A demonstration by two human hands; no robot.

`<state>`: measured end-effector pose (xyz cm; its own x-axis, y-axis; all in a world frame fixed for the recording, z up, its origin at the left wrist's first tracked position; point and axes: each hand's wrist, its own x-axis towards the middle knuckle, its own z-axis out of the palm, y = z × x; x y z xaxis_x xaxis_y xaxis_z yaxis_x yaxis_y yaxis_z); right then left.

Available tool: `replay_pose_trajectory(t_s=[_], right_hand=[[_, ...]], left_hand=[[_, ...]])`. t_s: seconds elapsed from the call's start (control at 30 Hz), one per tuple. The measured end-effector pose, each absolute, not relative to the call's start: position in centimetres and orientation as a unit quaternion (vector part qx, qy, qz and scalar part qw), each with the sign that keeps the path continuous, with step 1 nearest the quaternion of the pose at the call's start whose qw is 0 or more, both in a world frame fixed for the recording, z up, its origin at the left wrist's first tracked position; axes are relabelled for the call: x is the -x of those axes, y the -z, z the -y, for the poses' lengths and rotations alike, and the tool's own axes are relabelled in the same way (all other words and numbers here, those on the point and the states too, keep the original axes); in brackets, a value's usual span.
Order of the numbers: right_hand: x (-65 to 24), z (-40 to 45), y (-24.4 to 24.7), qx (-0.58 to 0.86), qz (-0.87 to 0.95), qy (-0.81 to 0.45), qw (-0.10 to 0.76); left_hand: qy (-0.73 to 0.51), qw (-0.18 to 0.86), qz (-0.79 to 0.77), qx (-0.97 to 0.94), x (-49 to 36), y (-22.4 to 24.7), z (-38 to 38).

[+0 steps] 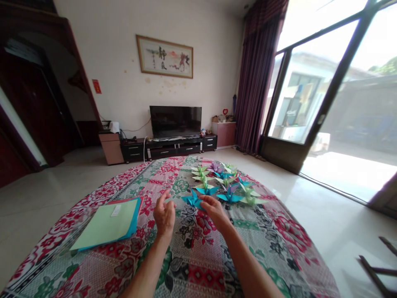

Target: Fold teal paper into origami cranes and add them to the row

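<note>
In my right hand (214,210) a blue paper crane (192,200) is pinched between thumb and fingers, just above or on the patterned tablecloth. My left hand (165,212) is to the left of that crane, apart from it, fingers loosely extended and holding nothing. Beyond my right hand, folded paper cranes stand in rows: a blue crane (230,195), another blue crane (207,189), light green cranes (203,179) and a purple crane (215,167). At the left lies a stack of coloured paper (104,223), light green on top with blue and red beneath.
A floral tablecloth (198,265) covers the rounded table. Across the room a television (175,121) stands on a low black cabinet (173,149). Glass doors (300,95) with a purple curtain (256,78) are on the right. Part of a dark wooden frame (376,269) shows at lower right.
</note>
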<state>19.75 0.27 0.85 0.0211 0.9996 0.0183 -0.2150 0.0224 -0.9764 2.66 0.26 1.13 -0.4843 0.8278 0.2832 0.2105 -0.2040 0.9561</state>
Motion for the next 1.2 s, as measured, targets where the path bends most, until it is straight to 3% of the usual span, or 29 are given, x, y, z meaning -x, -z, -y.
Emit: replay_pose_trajectory(t_s=[0.2, 0.37, 0.7, 1.2], right_hand=[[-19.7, 0.0, 0.3, 0.401, 0.369, -0.630, 0.553], [-19.7, 0.1, 0.7, 0.371, 0.392, -0.651, 0.534], [-21.2, 0.2, 0.3, 0.425, 0.372, -0.627, 0.536], [-20.5, 0.4, 0.4, 0.390, 0.341, -0.583, 0.626]], left_hand=[[-0.561, 0.439, -0.594, -0.374, -2.7, 0.4, -1.3], [-0.555, 0.494, -0.553, -0.377, -3.2, 0.2, -0.7], [-0.552, 0.479, -0.556, -0.397, -4.4, -0.4, -0.7], [-0.606, 0.470, -0.537, -0.352, -3.8, -2.2, -2.8]])
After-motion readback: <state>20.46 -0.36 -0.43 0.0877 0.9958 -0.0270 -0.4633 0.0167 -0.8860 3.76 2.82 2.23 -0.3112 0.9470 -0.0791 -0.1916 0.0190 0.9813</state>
